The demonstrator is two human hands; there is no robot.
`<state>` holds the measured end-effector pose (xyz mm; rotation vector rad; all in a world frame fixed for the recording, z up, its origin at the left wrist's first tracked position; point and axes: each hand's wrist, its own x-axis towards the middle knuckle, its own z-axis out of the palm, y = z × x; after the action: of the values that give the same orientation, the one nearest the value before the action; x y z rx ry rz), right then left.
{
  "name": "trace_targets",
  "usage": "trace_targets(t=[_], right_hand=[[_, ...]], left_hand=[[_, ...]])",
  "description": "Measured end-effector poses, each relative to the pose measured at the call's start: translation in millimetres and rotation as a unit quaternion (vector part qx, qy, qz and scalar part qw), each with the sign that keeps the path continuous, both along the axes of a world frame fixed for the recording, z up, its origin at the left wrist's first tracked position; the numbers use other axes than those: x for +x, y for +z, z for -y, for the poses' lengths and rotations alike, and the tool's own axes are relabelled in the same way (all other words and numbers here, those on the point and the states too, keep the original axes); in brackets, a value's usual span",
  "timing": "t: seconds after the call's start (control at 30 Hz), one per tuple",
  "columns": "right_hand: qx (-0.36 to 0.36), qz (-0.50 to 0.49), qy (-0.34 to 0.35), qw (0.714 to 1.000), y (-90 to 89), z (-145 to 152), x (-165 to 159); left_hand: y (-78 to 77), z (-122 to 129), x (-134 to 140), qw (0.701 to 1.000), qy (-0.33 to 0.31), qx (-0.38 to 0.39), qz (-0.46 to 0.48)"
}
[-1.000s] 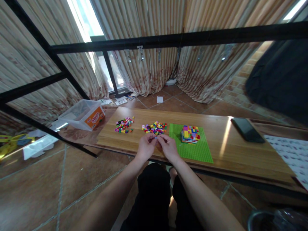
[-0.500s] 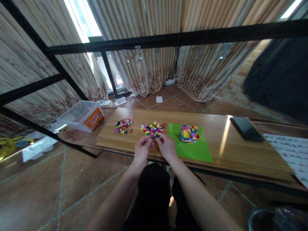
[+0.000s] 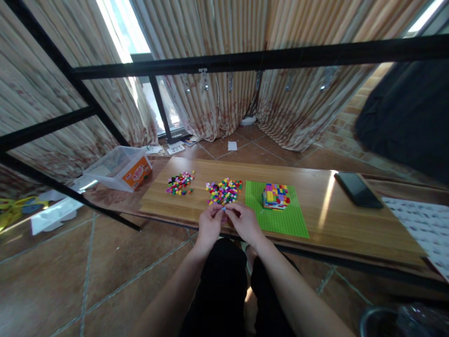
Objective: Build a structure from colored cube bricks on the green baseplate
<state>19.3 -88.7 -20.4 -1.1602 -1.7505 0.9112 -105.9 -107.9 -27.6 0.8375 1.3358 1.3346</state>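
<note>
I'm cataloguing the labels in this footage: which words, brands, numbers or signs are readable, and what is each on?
None can be read with certainty.
Orange label on the clear plastic bin: pale lettering, too blurred to read.
Patterned sheet at far right: rows of marks, too small to tell whether they are words.
Papers beyond the bin: markings too small to read.
</note>
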Motion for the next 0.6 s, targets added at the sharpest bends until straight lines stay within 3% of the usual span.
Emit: trace_targets(t=[0.17,0.3,0.5,0.6], right_hand=[[-0.012,-0.022,-0.025,0.999,4.5,2,19],[-0.01,-0.038,-0.072,0.997,11.3,13,53],[0.1,0.019,-0.239,0.966,13.7,23,116],[0.146,0.073,-0.282,0.946,8.7,14,135]], left_hand=[[12.8,3,14,0.987,-0.083,0.082,-0.113],[19.9,2,42,0.965,-0.141,0.137,-0.172],[23.6,2,88,0.945,-0.178,0.147,-0.233],[25.3,0,101,0.929,-0.18,0.157,-0.282]])
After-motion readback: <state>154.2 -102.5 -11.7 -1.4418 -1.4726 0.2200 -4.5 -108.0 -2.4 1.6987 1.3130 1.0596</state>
